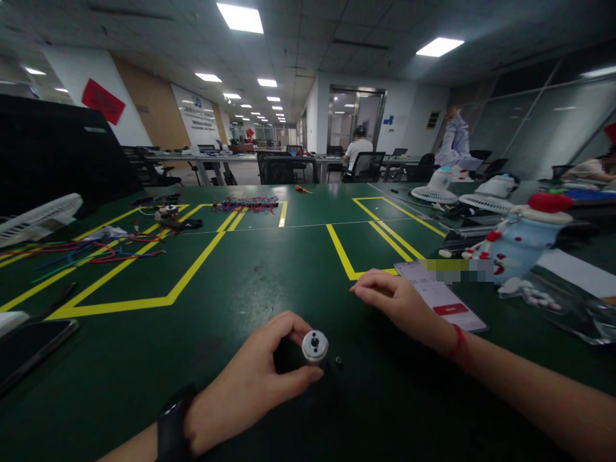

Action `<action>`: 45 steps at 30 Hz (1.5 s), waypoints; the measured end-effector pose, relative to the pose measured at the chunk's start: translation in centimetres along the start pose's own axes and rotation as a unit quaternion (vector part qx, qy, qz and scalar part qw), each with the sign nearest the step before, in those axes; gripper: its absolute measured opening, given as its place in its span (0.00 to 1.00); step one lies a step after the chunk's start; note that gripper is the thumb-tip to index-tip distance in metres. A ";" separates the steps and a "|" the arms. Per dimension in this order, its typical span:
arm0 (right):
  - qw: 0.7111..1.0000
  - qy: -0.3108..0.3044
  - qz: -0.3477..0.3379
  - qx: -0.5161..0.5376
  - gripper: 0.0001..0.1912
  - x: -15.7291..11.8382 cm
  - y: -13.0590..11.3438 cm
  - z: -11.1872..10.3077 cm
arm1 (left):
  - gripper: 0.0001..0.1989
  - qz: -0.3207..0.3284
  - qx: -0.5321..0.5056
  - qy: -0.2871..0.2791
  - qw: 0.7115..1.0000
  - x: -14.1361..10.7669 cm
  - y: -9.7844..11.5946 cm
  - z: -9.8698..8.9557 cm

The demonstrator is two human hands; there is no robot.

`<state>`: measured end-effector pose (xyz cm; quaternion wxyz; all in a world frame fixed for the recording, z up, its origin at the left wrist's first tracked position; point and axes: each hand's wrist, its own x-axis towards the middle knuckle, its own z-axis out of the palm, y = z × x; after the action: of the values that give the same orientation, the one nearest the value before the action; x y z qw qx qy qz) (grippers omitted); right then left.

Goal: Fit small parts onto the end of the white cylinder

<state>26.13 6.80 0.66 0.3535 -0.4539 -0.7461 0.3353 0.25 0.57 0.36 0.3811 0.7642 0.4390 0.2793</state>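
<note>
"Wondering why the left hand (255,366) pinches that round metal piece (316,345)?"
"Its fingers (291,319) probably keep it standing, on the bench's (240,276) near side."
"And the right hand (402,301)?"
"By the phone (455,309), fingers bent; I can't tell if they're pinching."

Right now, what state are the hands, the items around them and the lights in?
Left hand: thumb and fingers around the silver metal cylinder.
Silver metal cylinder: holed end up.
Small metal piece: lying loose.
Right hand: loosely curled, nothing visible in it.
Right-side phone: screen lit.
Left-side phone: screen dark.
Orange screwdriver: lying down.
Ceiling lights: on.
</note>
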 end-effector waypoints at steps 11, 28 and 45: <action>0.995 -0.064 -0.010 -0.076 0.11 0.1 0.2 0.0 | 0.10 0.000 0.001 -0.001 1.000 -0.1 0.0 0.1; 0.986 -0.071 -0.150 -0.034 0.05 -1.2 -5.1 4.2 | 0.09 0.006 0.025 0.002 1.000 0.0 0.0 0.2; 0.996 0.056 0.064 0.023 0.19 0.3 0.0 2.0 | 0.10 -0.006 0.006 -0.001 1.000 0.1 0.3 0.0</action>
<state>24.37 6.71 -0.29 0.3831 -0.5105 -0.6865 0.3483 0.44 0.51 0.65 0.3784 0.7645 0.4445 0.2733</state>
